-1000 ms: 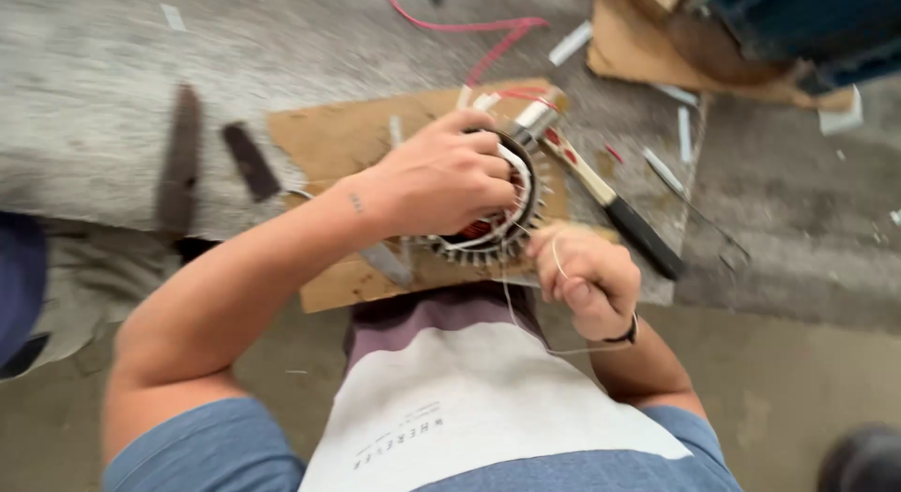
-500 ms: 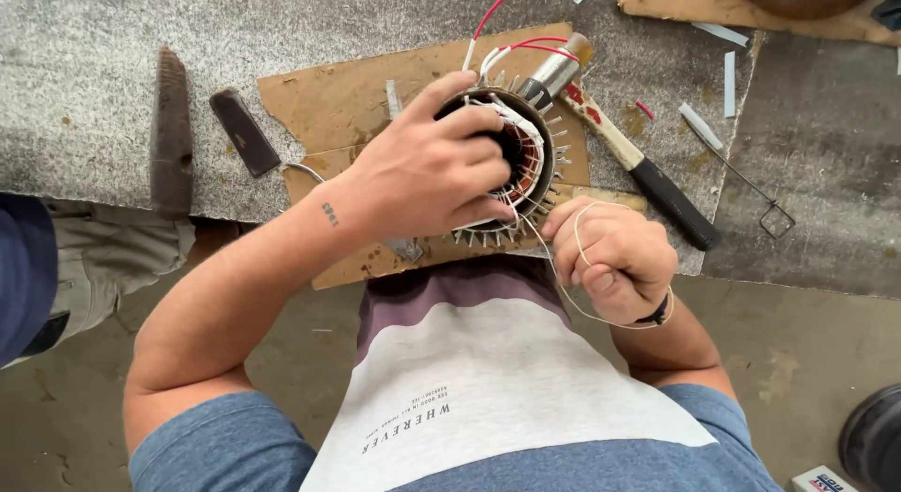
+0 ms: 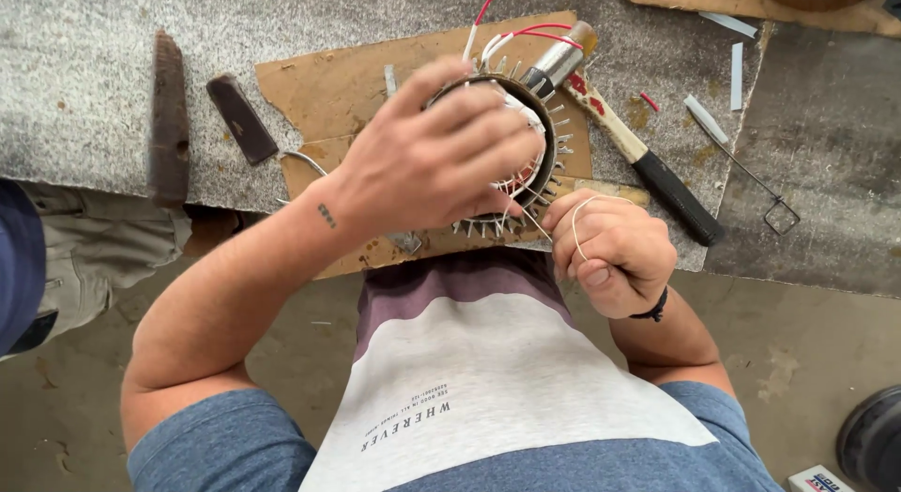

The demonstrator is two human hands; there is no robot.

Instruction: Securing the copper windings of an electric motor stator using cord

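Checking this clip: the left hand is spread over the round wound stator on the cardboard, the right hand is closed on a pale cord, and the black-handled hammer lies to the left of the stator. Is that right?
Not quite. In the head view the hammer lies to the right of the stator, not the left. The rest holds: the left hand is spread over the stator on the cardboard, and the right hand is closed on a pale cord.
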